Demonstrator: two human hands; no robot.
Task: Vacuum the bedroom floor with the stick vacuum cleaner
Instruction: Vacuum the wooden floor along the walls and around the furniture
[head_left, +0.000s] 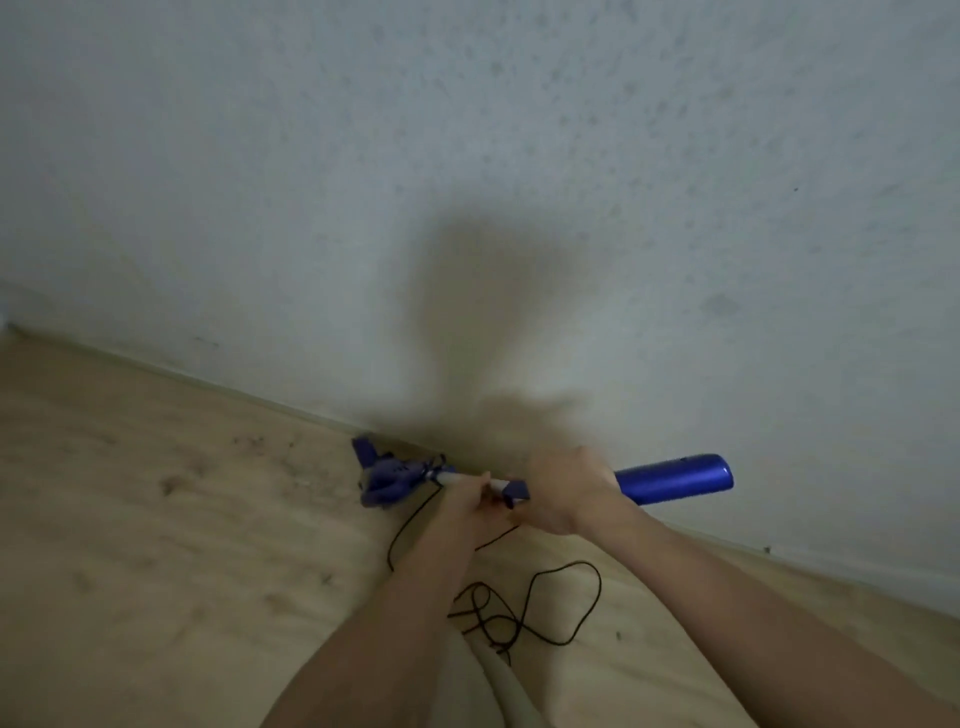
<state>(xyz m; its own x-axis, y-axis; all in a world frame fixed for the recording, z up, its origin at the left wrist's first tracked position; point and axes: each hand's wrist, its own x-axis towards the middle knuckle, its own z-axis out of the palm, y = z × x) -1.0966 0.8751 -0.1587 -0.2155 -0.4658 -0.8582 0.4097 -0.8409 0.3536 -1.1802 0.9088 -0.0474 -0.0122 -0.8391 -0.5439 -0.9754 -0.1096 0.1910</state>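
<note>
I see the right hand (566, 493) wrapped around the blue stick vacuum cleaner (675, 478) at its middle, while the left hand (467, 501) pinches the pale tube (457, 475) just beside it at nine o'clock, both fingers curled tight on the machine. The vacuum lies nearly level above the wooden floor (156, 545), its glossy blue body pointing to three o'clock and its blurred purple end (387, 475) at nine o'clock near the skirting of the speckled white wall (467, 156). A black cord (535, 608) trails from the vacuum and loops on the floor at six o'clock, between my forearms.
</note>
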